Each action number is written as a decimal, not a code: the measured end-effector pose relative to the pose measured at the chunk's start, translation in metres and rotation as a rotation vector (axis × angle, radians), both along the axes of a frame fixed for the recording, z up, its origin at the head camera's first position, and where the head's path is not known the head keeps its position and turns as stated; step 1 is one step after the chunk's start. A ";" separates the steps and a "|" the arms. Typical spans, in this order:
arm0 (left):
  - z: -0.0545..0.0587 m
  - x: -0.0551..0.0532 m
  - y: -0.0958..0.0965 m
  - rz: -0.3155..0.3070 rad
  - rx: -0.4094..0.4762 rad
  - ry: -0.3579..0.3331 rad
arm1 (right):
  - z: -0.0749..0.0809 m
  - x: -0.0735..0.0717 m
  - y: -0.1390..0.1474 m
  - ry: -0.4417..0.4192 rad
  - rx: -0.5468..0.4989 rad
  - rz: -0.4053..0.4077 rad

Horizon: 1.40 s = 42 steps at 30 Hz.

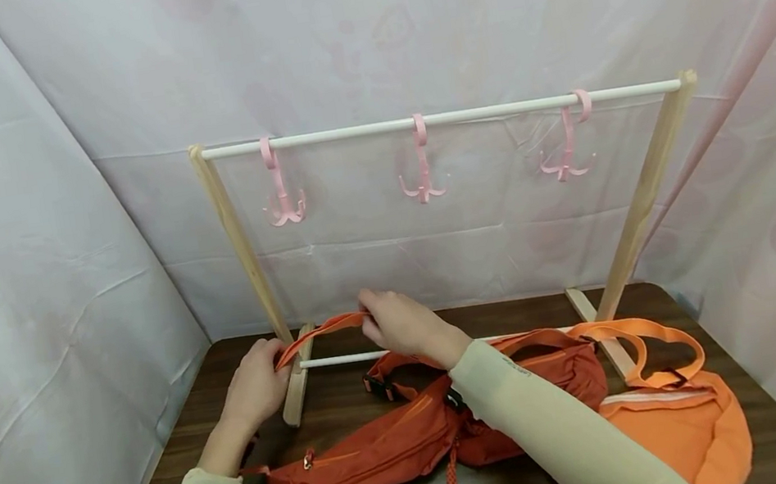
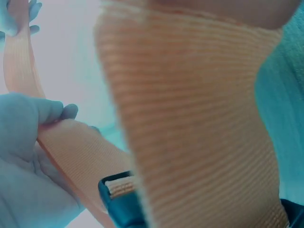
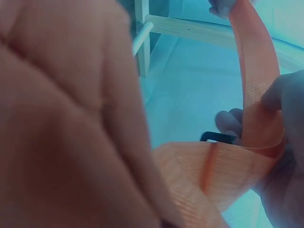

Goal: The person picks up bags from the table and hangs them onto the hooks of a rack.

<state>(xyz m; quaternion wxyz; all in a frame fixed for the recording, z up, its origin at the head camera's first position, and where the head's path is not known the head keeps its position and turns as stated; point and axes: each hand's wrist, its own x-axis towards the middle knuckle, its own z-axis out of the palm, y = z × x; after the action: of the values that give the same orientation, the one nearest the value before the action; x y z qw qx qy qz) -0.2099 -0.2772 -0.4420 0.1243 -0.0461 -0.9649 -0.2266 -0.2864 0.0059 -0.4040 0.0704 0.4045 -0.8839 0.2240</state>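
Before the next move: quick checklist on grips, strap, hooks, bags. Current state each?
1. Left hand grips flat orange webbing strap: ok, fingers curled round it.
2. Right hand grips the same strap: ok, pinched between thumb and fingers.
3. Pink, multi-pronged plastic hooks free: ok, all three hang from the round white rod with nothing on their prongs.
4. Long rust-red fabric bag apart from its neighbour: not ok, one end meets the second rust-red fabric bag.
5. Strap attached to a bag at both ends: cannot tell, hands and sleeves hide parts of its run.
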 end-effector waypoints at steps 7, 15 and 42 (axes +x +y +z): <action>0.012 0.007 -0.002 -0.039 0.113 0.023 | 0.005 0.001 0.000 0.032 -0.070 0.002; 0.024 0.016 -0.004 -0.040 0.148 0.049 | 0.014 0.006 0.001 0.073 -0.114 0.001; 0.089 0.048 -0.005 -0.050 0.038 0.487 | 0.077 0.032 -0.002 0.352 -0.194 0.138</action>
<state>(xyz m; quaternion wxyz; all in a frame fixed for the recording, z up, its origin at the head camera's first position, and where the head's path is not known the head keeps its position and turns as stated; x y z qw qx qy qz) -0.1620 -0.2823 -0.3527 0.3483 -0.1208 -0.9007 -0.2298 -0.2547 0.0040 -0.3269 0.2467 0.4881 -0.8026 0.2382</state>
